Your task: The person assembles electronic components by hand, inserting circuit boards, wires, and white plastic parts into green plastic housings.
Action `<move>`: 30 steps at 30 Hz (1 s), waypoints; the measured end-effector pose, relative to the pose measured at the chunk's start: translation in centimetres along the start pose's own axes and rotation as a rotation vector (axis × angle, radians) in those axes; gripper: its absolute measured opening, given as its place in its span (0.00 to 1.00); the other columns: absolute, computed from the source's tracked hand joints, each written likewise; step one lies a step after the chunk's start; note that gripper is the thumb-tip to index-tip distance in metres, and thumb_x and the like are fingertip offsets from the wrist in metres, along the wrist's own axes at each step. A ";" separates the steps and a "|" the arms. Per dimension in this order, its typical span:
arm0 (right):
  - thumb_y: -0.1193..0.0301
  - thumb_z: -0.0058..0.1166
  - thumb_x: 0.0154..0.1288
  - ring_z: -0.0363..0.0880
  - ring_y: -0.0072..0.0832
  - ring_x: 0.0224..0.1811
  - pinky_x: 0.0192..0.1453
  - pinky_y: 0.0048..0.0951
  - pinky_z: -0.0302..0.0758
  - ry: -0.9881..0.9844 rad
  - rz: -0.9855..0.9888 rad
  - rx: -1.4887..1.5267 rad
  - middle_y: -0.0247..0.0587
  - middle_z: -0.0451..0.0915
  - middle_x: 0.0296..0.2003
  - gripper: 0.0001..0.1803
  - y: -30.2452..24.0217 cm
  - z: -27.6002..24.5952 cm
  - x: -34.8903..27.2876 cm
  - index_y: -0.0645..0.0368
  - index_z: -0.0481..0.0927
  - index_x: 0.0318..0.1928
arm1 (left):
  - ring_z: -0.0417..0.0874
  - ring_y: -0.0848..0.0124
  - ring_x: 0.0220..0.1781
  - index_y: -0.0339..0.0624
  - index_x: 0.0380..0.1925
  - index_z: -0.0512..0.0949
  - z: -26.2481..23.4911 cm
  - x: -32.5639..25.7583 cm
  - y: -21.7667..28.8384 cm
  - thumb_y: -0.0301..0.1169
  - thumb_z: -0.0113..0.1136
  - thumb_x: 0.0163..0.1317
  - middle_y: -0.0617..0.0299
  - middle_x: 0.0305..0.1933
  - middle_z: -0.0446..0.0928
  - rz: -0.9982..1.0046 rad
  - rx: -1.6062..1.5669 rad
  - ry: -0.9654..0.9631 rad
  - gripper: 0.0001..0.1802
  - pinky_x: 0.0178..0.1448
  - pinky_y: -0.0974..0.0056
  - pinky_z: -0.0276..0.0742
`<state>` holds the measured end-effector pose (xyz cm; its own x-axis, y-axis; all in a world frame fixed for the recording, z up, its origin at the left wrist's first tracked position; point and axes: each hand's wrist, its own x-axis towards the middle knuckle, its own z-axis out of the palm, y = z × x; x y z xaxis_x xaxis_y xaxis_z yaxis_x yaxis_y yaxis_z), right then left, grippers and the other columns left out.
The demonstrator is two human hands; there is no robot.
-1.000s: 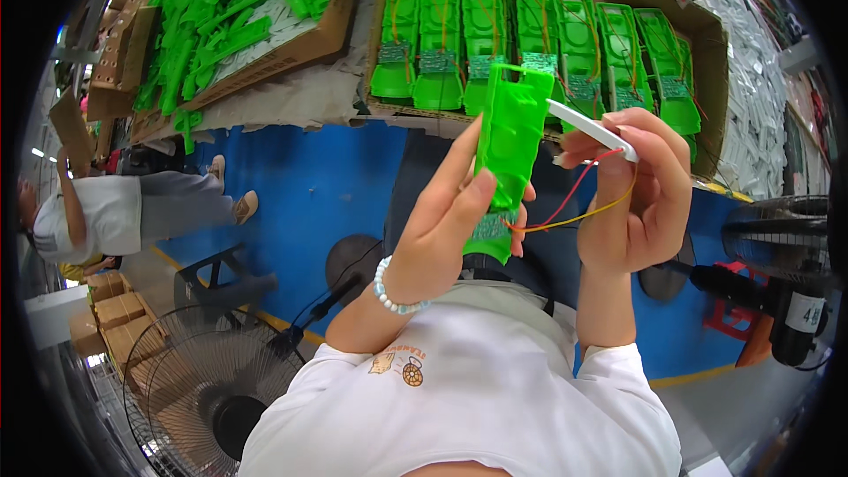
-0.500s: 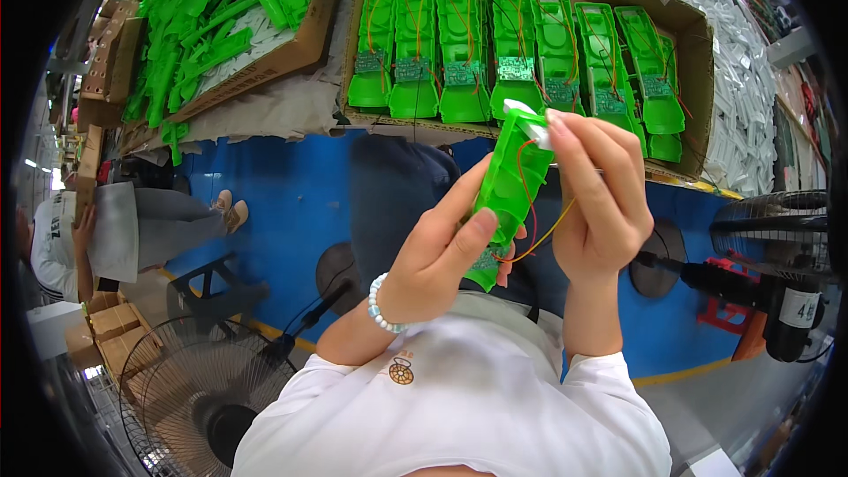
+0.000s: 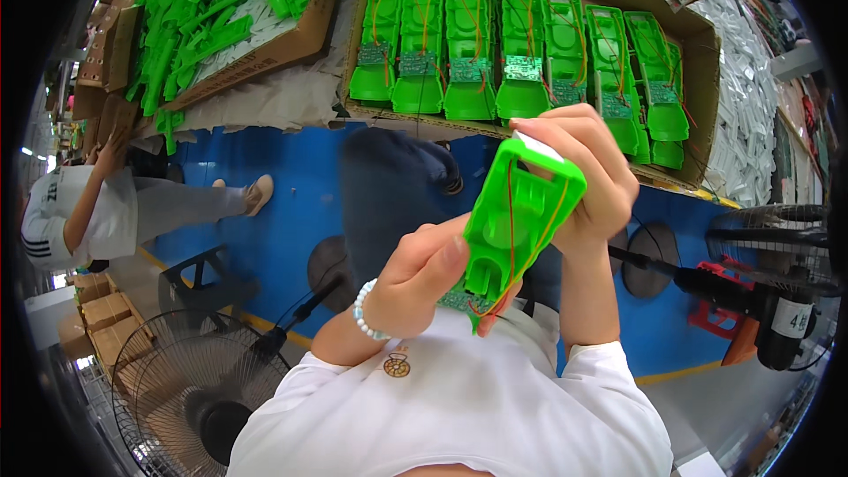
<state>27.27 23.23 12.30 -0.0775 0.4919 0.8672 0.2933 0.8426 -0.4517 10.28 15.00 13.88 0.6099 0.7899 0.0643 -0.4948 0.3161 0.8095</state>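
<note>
My left hand (image 3: 422, 278) is closed around the lower part of an open green plastic housing (image 3: 527, 212), its thumb along the near side. Red and yellow wires run lengthwise inside the housing to a small green circuit board (image 3: 464, 300) at the lower end. A white plastic piece (image 3: 539, 147) sits at the housing's upper end, partly covered. My right hand (image 3: 594, 172) curls around that end, its fingertips against the white piece; its thumb is hidden behind the housing.
Beyond my hands a cardboard box (image 3: 702, 137) holds several similar green housings (image 3: 465, 26) with boards and wires. Green plastic parts (image 3: 190, 18) are heaped at the far left, white parts (image 3: 746, 97) at the right. Fans (image 3: 199, 389) stand on both sides; another person (image 3: 88, 208) is at left.
The housing has turned its open face more toward me, and its lower end has come nearer. The white piece now sits across the upper end, with my right fingers curled farther over it.
</note>
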 end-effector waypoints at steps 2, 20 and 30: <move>0.84 0.57 0.50 0.76 0.33 0.25 0.27 0.27 0.71 -0.055 0.158 0.184 0.44 0.77 0.26 0.11 0.1 1.0 -0.7 0.69 0.82 0.37 | 0.78 0.65 0.22 0.23 0.52 0.66 0.1 0.2 0.6 0.51 0.35 0.73 0.46 0.28 0.75 0.004 0.162 0.140 0.34 0.22 0.67 0.71; 0.88 0.42 0.60 0.78 0.26 0.31 0.29 0.25 0.77 -0.170 0.852 1.038 0.46 0.77 0.40 0.20 -2.9 0.0 -2.2 0.75 0.74 0.53 | 0.79 0.75 0.25 0.29 0.39 0.73 -3.0 1.4 -0.8 0.40 0.42 0.74 0.58 0.27 0.78 0.243 0.560 0.322 0.21 0.30 0.71 0.76; 0.84 0.55 0.59 0.82 0.34 0.43 0.50 0.33 0.78 0.095 0.985 0.807 0.52 0.80 0.44 0.16 -4.6 0.9 -2.6 0.75 0.76 0.49 | 0.73 0.62 0.21 0.32 0.31 0.75 -2.4 2.0 -1.2 0.34 0.51 0.69 0.55 0.24 0.73 0.427 0.915 0.345 0.14 0.27 0.65 0.69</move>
<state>25.28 18.25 11.93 -0.0806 0.9926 0.0906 -0.4741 0.0418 -0.8795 10.61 17.51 11.65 0.2169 0.8933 0.3936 0.1141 -0.4237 0.8986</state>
